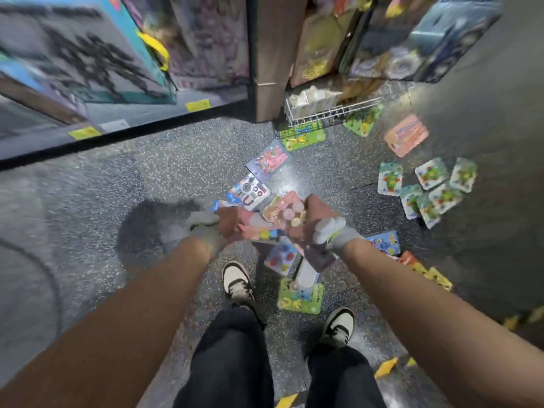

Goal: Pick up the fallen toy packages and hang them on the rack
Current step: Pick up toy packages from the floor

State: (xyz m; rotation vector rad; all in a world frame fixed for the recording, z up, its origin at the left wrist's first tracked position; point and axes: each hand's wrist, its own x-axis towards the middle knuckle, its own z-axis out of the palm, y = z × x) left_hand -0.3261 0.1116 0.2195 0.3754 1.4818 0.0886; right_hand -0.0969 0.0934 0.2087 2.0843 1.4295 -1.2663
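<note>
Gripping pink toy packages [260, 229] — fingers [231, 232] of left hand [227, 223] and right hand [315, 220] curled around them.

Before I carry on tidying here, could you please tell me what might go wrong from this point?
The left hand and the right hand grip a bunch of pink packages together; one could slip out. A green package lies on the floor near the shoes and could get trodden on.
</note>
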